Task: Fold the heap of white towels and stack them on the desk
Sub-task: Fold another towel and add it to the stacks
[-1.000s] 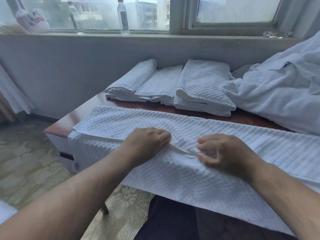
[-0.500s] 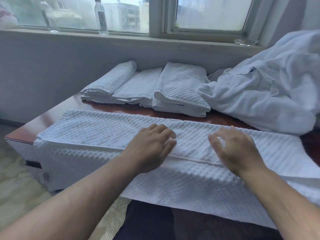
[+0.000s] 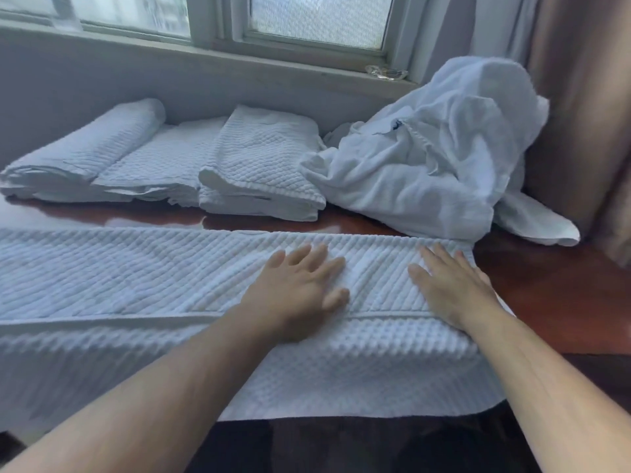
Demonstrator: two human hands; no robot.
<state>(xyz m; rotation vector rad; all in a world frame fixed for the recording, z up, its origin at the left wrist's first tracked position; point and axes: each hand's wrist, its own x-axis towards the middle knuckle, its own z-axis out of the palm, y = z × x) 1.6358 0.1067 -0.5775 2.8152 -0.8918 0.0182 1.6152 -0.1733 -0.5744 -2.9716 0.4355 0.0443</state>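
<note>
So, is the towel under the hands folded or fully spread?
Folded lengthwise: the towel has an upper layer ending at a hem across it.

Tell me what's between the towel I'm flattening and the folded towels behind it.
Only a bare strip of the desk, seen in the head view.

1. The long white waffle-weave towel (image 3: pixel 136 274) lies across the front of the glossy reddish-brown wooden desk (image 3: pixel 546 288), with its near portion hanging over the front edge.
2. The left hand (image 3: pixel 300 288) and right hand (image 3: pixel 454 291) rest flat on its right part, apart.
3. The row of folded white quilted towels (image 3: pixel 259 165) lies behind it, against the wall.
4. The crumpled heap of white towels (image 3: pixel 426 165) sits just right of that row.
</note>
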